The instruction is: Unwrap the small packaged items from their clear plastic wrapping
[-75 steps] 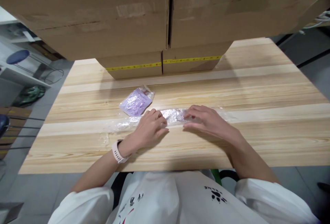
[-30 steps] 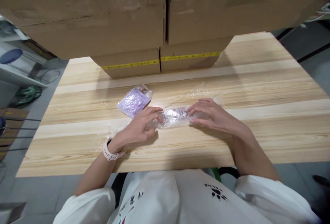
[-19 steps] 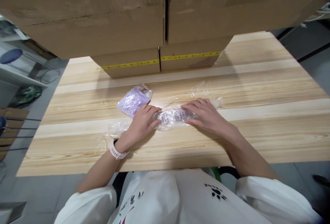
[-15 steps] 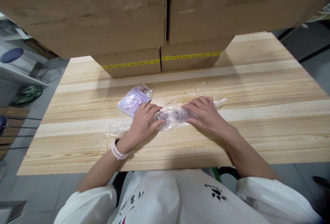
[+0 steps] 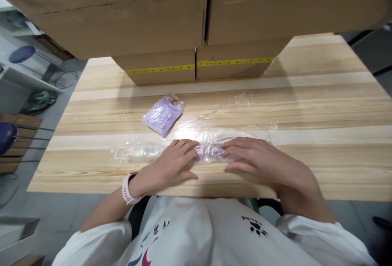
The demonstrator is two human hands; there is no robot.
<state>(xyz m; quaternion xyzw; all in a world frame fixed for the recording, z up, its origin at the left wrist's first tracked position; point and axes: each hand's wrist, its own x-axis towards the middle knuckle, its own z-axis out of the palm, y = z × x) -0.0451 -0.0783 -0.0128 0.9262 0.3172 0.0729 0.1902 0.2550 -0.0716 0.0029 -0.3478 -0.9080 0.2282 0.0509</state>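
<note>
While flat, hands press plastic wrap

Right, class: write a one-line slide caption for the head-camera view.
Both hands, left hand and right hand, press a film-wrapped item on clear plastic film beside a purple packet.

Both hands press on a clear plastic wrap spread over the wooden table: left hand and right hand flank a small purple item; a purple packet lies beyond the left hand, near cardboard boxes
</note>
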